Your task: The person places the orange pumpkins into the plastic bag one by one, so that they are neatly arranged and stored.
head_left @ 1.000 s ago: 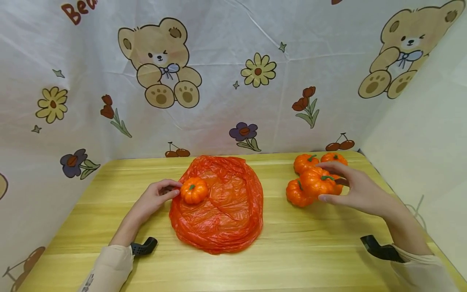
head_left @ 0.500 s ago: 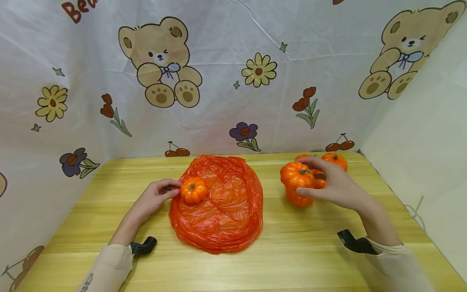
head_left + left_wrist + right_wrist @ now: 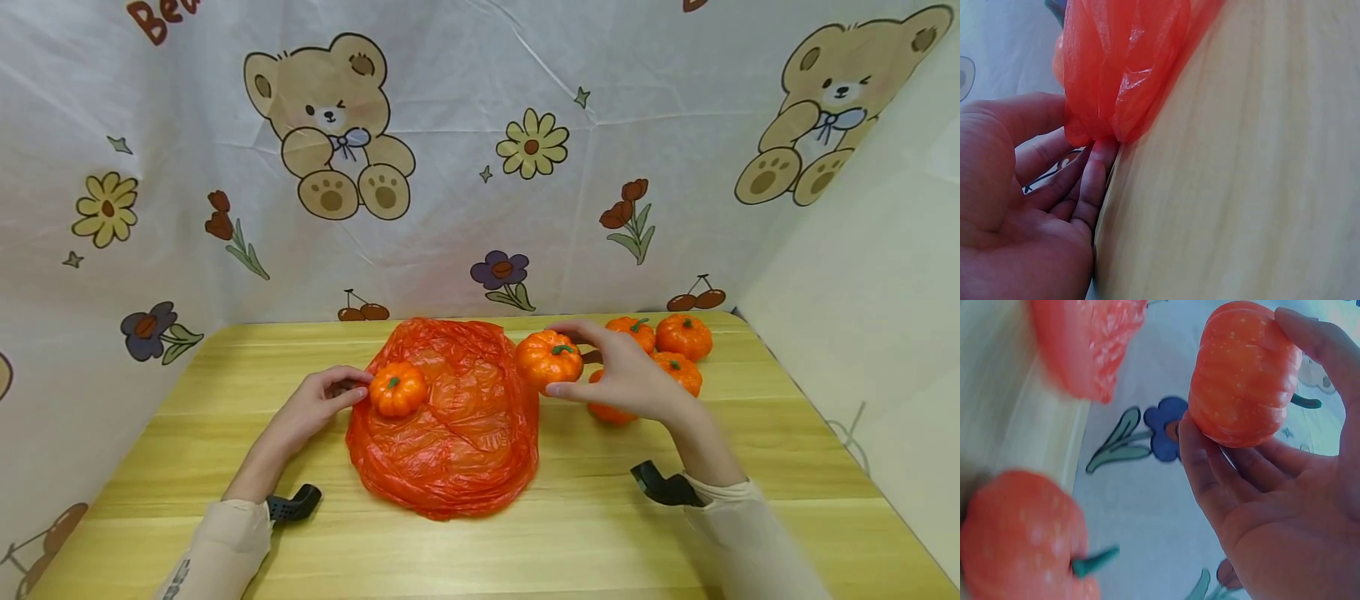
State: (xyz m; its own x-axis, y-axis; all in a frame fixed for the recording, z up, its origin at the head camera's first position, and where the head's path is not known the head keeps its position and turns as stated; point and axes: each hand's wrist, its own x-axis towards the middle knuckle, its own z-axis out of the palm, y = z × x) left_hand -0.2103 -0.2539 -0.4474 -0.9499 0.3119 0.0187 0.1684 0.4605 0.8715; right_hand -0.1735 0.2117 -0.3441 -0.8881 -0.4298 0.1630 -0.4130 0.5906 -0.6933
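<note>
A red plastic bag [image 3: 465,467] lies with its rim rolled into a round on the table. One small orange toy pumpkin [image 3: 398,389] sits on its left part. My left hand [image 3: 322,404] holds the bag's left rim between thumb and fingers, beside that pumpkin; the left wrist view shows the bag's edge [image 3: 1119,81] at the fingertips. With thumb and fingers around its sides, my right hand [image 3: 626,375] grips another toy pumpkin [image 3: 546,360] with a green stem. It is raised and overlaps the bag's right rim in the head view.
Several more toy pumpkins [image 3: 684,337] are grouped at the back right of the wooden table [image 3: 600,533], partly hidden behind my right hand. A printed cloth [image 3: 450,208] with bears and flowers hangs along the back edge. Black wrist cameras [image 3: 667,485] stick out at both cuffs.
My right hand has carried its toy pumpkin leftward from the group at the right to the bag's right rim. The left hand, the bag and the pumpkin on it have stayed in place.
</note>
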